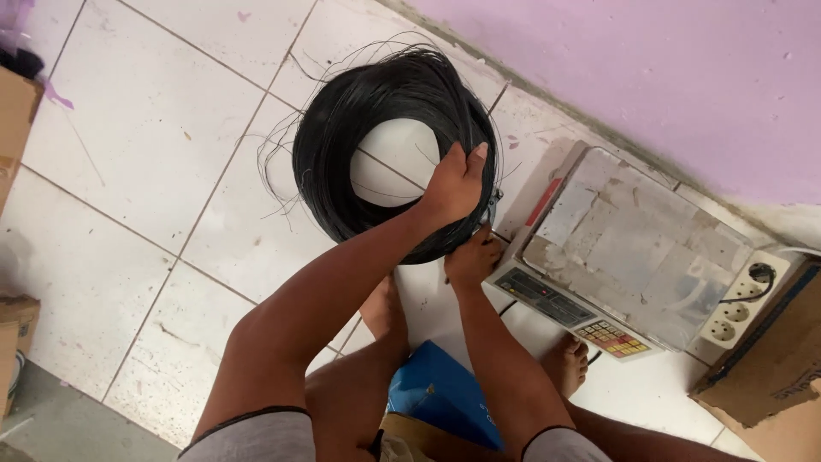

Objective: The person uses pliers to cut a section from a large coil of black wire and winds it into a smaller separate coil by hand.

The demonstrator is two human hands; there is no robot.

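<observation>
A big coil of thin black wire lies on the white tiled floor, with loose strands sticking out at its left side. My left hand grips the coil's right side from above. My right hand is closed on the coil's lower right edge, just below the left hand, and part of a small metal tool shows between the two hands. A grey electronic scale with a worn steel platform and a coloured keypad stands right of the coil.
A pink wall runs along the top right. A white power strip with a black plug lies beside the scale, next to a cardboard box. More cardboard boxes stand at the left edge. A blue object lies between my knees and bare feet.
</observation>
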